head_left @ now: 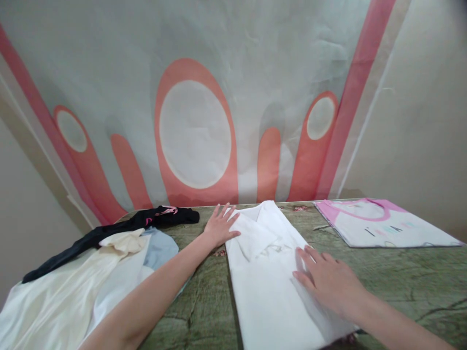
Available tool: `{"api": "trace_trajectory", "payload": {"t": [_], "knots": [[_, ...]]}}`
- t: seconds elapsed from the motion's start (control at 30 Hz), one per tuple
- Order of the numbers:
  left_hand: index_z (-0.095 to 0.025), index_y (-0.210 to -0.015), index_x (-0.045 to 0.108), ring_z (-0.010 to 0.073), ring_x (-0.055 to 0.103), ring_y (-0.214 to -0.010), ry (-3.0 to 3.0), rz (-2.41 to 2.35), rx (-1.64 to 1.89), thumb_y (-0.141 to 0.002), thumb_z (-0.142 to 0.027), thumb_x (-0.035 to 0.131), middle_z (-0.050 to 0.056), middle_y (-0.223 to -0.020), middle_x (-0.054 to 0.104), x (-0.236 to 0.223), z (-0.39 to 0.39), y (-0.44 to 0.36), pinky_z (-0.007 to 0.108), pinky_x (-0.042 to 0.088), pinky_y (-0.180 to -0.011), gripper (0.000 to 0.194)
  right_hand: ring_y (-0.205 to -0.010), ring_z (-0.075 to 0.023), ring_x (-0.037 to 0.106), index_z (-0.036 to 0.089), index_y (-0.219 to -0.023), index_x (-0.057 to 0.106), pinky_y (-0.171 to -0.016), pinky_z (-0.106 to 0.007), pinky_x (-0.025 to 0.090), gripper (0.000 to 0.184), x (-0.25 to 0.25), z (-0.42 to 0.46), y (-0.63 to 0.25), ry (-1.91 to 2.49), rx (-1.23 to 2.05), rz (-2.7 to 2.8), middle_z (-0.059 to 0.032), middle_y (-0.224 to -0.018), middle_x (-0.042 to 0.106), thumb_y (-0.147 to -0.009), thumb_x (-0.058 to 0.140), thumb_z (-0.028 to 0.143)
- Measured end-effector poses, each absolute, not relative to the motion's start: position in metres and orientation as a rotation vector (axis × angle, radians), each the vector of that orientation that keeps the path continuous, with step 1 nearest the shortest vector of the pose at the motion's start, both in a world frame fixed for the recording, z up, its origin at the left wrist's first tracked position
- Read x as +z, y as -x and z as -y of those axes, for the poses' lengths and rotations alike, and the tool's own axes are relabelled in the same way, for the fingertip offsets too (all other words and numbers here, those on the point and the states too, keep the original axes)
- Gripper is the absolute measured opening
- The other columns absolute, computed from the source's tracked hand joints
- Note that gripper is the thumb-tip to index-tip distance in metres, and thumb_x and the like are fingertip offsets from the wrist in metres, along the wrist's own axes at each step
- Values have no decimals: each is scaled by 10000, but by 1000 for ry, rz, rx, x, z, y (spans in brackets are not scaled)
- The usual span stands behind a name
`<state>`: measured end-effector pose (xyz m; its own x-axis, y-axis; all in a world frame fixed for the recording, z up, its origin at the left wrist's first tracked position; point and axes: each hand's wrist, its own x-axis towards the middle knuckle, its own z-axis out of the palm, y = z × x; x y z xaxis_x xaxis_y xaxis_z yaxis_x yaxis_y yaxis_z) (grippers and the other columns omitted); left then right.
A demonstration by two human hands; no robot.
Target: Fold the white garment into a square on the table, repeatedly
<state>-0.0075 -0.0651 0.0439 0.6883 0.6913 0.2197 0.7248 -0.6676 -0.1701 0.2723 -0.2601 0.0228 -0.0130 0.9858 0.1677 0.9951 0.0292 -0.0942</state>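
Observation:
A white garment [270, 296], folded into a long narrow strip, lies in front of me on the table. Its far end shows a neckline or collar, and a sleeve-like piece is folded across its upper part. At the far left edge of the cloth rests my left hand [219, 227], fingers spread. My right hand [324, 277] lies over the right edge, fingers stretched out and slightly bent, touching the fabric. Neither hand grips the cloth.
A folded pink and white T-shirt [394, 223] with lettering sits at the right on the wood-patterned tabletop [408, 282]. To the left are a cream garment [69, 296], a light blue one [160, 248] and a black one [120, 226]. Behind the table hangs a patterned backdrop [255, 73].

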Motion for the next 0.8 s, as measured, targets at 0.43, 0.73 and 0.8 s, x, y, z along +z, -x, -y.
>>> {"api": "trace_trajectory", "payload": {"t": [0.43, 0.73, 0.8], "knots": [[-166, -1407, 211, 227, 133, -1357, 3064, 891, -54, -908, -567, 166, 90, -1476, 180, 40, 178, -48, 437, 82, -1085, 642, -1051, -348, 504, 217, -1090, 611, -854, -509, 347, 360, 60, 248, -272, 2068, -56, 2323, -141, -1144, 597, -808, 482, 399], [-154, -1341, 341, 261, 258, -1312, 3163, 953, -181, -897, -465, 374, 121, -1419, 319, 56, 182, -47, 435, 191, -1063, 543, -1037, -223, 499, 163, -1088, 594, -919, -378, 358, 299, 41, 220, -253, 1670, 121, 2327, -106, -1126, 576, -876, 387, 207], [-151, -1256, 451, 272, 374, -1238, 3170, 947, -233, -880, -406, 441, 123, -1323, 451, 72, 185, -45, 442, 240, -1039, 454, -929, -206, 521, 171, -988, 627, -855, -350, 387, 273, 36, 217, -249, 1636, 121, 2281, -91, -986, 593, -863, 386, 140]]}}
